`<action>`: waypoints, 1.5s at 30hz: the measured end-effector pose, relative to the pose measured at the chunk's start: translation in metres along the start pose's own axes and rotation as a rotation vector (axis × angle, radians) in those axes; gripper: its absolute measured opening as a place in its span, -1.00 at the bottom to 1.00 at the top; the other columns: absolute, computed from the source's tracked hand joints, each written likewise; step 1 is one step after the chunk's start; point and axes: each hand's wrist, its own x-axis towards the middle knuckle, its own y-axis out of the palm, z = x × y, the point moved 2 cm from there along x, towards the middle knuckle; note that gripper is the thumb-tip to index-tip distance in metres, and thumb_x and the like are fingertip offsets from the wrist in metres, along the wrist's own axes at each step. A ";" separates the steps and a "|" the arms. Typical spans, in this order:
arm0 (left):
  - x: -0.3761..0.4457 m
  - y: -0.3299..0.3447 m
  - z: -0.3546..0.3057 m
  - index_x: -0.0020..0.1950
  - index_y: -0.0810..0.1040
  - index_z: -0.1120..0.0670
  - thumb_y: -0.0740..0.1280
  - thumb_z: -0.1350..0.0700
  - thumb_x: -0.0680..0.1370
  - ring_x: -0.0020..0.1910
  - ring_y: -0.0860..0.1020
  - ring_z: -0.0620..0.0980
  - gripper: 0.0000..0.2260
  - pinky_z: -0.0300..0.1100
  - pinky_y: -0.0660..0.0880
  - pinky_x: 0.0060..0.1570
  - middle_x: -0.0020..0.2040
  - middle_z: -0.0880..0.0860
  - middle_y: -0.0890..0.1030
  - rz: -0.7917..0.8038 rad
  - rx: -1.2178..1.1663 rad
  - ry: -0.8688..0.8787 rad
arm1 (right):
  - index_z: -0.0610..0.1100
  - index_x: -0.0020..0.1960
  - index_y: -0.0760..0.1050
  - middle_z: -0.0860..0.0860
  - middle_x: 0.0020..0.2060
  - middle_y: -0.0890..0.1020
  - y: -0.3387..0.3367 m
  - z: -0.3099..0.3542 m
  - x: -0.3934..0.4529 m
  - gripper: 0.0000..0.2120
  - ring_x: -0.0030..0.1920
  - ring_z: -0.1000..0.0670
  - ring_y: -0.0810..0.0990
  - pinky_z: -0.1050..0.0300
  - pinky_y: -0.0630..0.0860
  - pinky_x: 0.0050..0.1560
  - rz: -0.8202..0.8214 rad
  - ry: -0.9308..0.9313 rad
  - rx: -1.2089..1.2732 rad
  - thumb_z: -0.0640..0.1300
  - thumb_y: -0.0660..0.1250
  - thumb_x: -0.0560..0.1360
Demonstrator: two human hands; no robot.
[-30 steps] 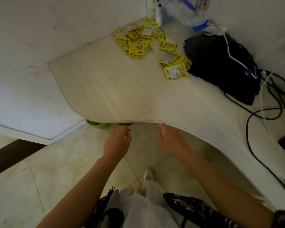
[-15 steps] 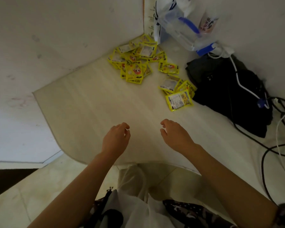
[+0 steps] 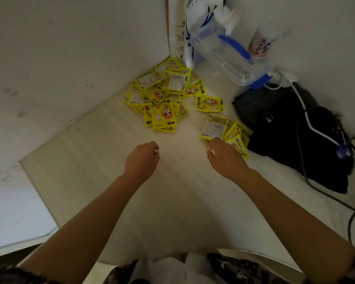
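Several yellow snack packets lie on the pale desk point(image 3: 115, 181). A big heap point(image 3: 162, 99) fills the far corner, one lone packet point(image 3: 210, 103) lies beside it, and a smaller cluster point(image 3: 223, 130) sits next to a black bag. My right hand point(image 3: 225, 158) lies over the cluster's nearest packet point(image 3: 239, 145), fingertips down on it. A sliver of yellow shows between thumb and forefinger, and the back of the hand hides any grip. My left hand point(image 3: 141, 158) hovers over bare desk, loosely curled and holding nothing.
A black bag point(image 3: 291, 140) with a white cable point(image 3: 316, 128) lies at the right, dark cords trailing beyond it. A clear plastic container with blue clips point(image 3: 223, 54) and a white bag point(image 3: 195, 27) stand in the corner. Walls close the desk on both sides.
I have moved in over the desk. Both hands went forward from the desk's front edge; the right one reached the small cluster of packets, the left one stayed over bare wood.
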 end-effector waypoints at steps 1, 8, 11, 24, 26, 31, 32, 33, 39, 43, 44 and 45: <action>0.010 -0.001 -0.001 0.17 0.53 0.06 0.20 0.09 0.59 0.07 0.54 0.07 -0.79 -0.04 0.49 -0.01 0.03 0.04 0.61 0.011 0.006 -0.004 | -0.22 0.19 0.43 -0.19 0.10 0.56 -0.002 -0.002 0.008 -0.74 0.13 -0.22 0.53 -0.04 0.48 0.05 -0.006 0.004 -0.002 -0.10 0.17 0.58; 0.065 0.004 -0.009 0.14 0.54 0.09 0.23 0.11 0.57 0.12 0.52 0.13 -0.80 0.02 0.50 0.03 0.11 0.08 0.58 0.001 -0.001 -0.095 | -0.24 0.28 0.38 -0.22 0.20 0.51 -0.014 -0.021 0.053 -0.68 0.21 -0.24 0.48 -0.07 0.48 0.11 -0.016 0.109 -0.004 -0.11 0.14 0.59; 0.092 0.003 -0.013 0.16 0.52 0.12 0.25 0.12 0.55 0.13 0.51 0.18 -0.78 0.08 0.49 0.06 0.13 0.14 0.55 -0.039 -0.050 -0.160 | -0.26 0.33 0.31 -0.23 0.26 0.45 -0.015 -0.032 0.074 -0.63 0.23 -0.25 0.46 -0.11 0.46 0.17 -0.021 0.178 0.010 -0.11 0.14 0.58; 0.150 0.022 -0.027 0.35 0.26 0.23 0.43 -0.18 0.40 0.28 0.40 0.27 -0.27 0.11 0.37 0.19 0.31 0.21 0.37 -0.151 -0.183 -0.517 | -0.21 0.38 0.13 -0.24 0.30 0.33 -0.005 -0.034 0.128 -0.29 0.25 -0.27 0.44 -0.13 0.50 0.08 0.025 0.449 -0.012 0.22 0.28 0.47; 0.152 0.025 -0.030 0.34 0.24 0.23 0.48 -0.14 0.36 0.26 0.42 0.28 -0.25 0.12 0.38 0.18 0.31 0.21 0.35 -0.158 -0.210 -0.517 | -0.22 0.38 0.12 -0.24 0.29 0.33 -0.003 -0.032 0.130 -0.29 0.24 -0.27 0.44 -0.12 0.50 0.06 0.014 0.417 -0.012 0.17 0.32 0.47; 0.148 0.024 -0.021 0.32 0.26 0.20 0.57 0.00 0.30 0.24 0.43 0.26 -0.25 0.10 0.39 0.21 0.29 0.20 0.36 -0.144 -0.290 -0.498 | -0.23 0.39 0.12 -0.29 0.24 0.32 -0.002 -0.029 0.130 -0.30 0.16 -0.33 0.47 -0.09 0.50 0.09 -0.018 0.370 0.125 -0.01 0.42 0.45; 0.146 0.023 -0.017 0.33 0.27 0.18 0.58 0.02 0.28 0.25 0.43 0.24 -0.24 0.09 0.39 0.23 0.28 0.19 0.37 -0.134 -0.292 -0.497 | -0.23 0.39 0.12 -0.29 0.24 0.32 -0.002 -0.028 0.129 -0.31 0.16 -0.33 0.47 -0.08 0.49 0.09 -0.022 0.367 0.151 -0.05 0.43 0.45; 0.143 0.023 -0.013 0.33 0.27 0.18 0.59 0.03 0.27 0.25 0.43 0.23 -0.23 0.08 0.39 0.23 0.28 0.19 0.38 -0.126 -0.301 -0.498 | -0.22 0.40 0.11 -0.30 0.24 0.33 -0.003 -0.027 0.129 -0.31 0.16 -0.33 0.47 -0.08 0.49 0.10 -0.024 0.368 0.181 -0.08 0.43 0.44; 0.121 0.017 0.006 0.14 0.42 0.18 0.56 0.05 0.33 0.12 0.52 0.21 -0.49 -0.05 0.40 -0.08 0.08 0.17 0.56 -0.064 -0.303 -0.541 | -0.12 0.44 0.05 -0.22 0.09 0.55 -0.009 -0.029 0.123 -0.29 0.07 -0.25 0.57 -0.08 0.55 -0.02 -0.083 0.373 0.326 -0.21 0.39 0.44; 0.110 0.009 0.005 0.02 0.47 0.16 0.53 0.01 0.36 0.03 0.53 0.16 -0.61 -0.11 0.38 -0.12 -0.08 0.07 0.53 -0.088 -0.343 -0.503 | -0.21 0.17 0.48 -0.16 0.07 0.61 -0.018 -0.035 0.117 -0.65 0.10 -0.19 0.57 0.10 0.45 -0.06 -0.072 0.297 0.347 -0.10 0.42 0.45; 0.108 0.008 0.003 0.01 0.48 0.15 0.53 0.00 0.36 0.01 0.53 0.15 -0.62 -0.09 0.41 -0.09 -0.09 0.06 0.54 -0.093 -0.363 -0.493 | -0.19 0.11 0.54 -0.13 0.04 0.63 -0.021 -0.037 0.114 -0.71 0.07 -0.16 0.59 0.14 0.43 -0.08 -0.065 0.255 0.353 -0.09 0.42 0.44; 0.108 0.007 0.001 0.02 0.49 0.14 0.53 -0.01 0.36 -0.02 0.54 0.13 -0.62 -0.07 0.45 -0.06 -0.08 0.05 0.56 -0.096 -0.387 -0.486 | -0.17 0.08 0.57 -0.11 0.01 0.64 -0.025 -0.038 0.111 -0.75 0.05 -0.13 0.60 0.15 0.45 -0.07 -0.054 0.223 0.381 -0.10 0.42 0.44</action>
